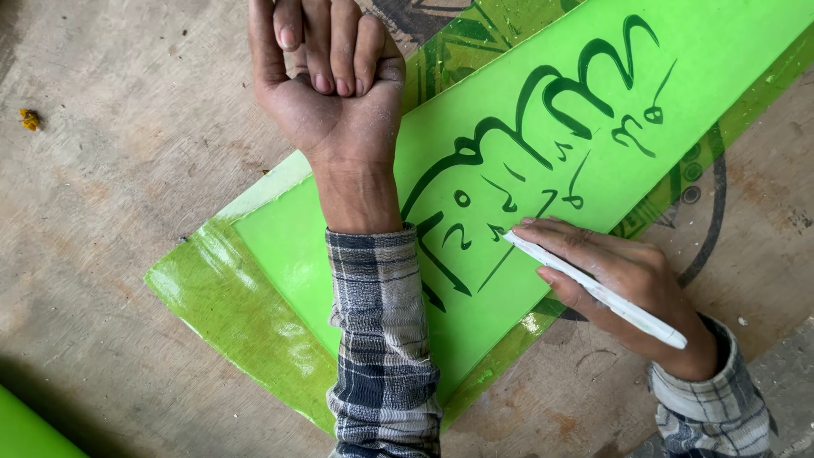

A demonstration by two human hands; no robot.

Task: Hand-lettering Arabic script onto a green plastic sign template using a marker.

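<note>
Green sheet (339,246) (glossy): right hand (627,280) holds white pen (593,291).

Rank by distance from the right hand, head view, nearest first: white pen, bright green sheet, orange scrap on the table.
1. White pen: held in the right hand, tip on the sheet.
2. Bright green sheet: under the fingers, centre of the view, with dark green brush lettering.
3. Orange scrap: far left on the wooden table, beyond the left hand.
</note>
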